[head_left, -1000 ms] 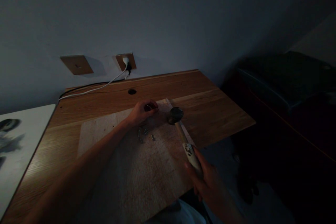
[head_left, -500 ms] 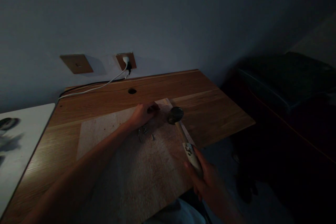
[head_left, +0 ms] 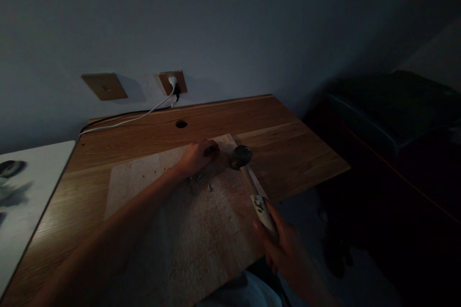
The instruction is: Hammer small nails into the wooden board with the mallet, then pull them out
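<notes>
In the head view, the right hand (head_left: 283, 244) is clamped around the pale grip of a hammer (head_left: 251, 183), its dark round head over the wooden board (head_left: 190, 240) near its right edge. The left hand (head_left: 194, 157) curls at the board's far side; whether it pinches anything, I cannot tell. Small metal fasteners (head_left: 209, 187) lie nearby on the board, which rests on the table (head_left: 288, 153).
</notes>
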Available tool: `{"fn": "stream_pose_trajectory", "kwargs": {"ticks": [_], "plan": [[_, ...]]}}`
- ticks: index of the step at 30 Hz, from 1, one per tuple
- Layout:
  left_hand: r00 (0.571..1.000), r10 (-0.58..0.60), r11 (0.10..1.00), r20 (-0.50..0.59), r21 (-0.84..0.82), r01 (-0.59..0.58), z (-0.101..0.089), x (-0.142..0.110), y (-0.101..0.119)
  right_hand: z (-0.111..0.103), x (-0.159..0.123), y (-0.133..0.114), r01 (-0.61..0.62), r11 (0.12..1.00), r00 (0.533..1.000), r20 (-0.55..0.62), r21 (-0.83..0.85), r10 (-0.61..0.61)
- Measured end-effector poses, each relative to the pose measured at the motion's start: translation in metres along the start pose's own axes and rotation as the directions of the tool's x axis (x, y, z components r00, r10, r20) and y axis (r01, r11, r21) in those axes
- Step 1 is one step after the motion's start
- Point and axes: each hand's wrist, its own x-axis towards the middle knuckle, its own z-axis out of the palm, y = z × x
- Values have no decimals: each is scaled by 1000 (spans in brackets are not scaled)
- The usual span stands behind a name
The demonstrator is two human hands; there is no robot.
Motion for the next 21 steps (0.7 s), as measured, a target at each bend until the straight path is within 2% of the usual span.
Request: {"fn": "stream_pose_trajectory", "kwargs": {"ticks": [4, 11, 15, 18, 21], "plan": [[1000, -13, 1000, 0, -23, 13, 0, 1, 1, 1, -2, 2, 7, 1000, 1000, -11, -4, -7], [996, -47, 999, -70, -14, 46, 3, 6, -2, 0, -2, 4, -4, 1000, 1000, -6, -9, 4], [998, -59, 997, -21, -40, 58, 3, 7, -3, -1, 0, 4, -17, 1000, 1000, 25, 4, 17], [1000, -11, 999, 16, -52, 12, 1, 6, -2, -4, 3, 1, -44, 999, 996, 81, 9, 43], [999, 27, 999, 39, -45, -25, 0, 5, -1, -8, 5, -7, -81, 997, 993, 86, -5, 81]]}}
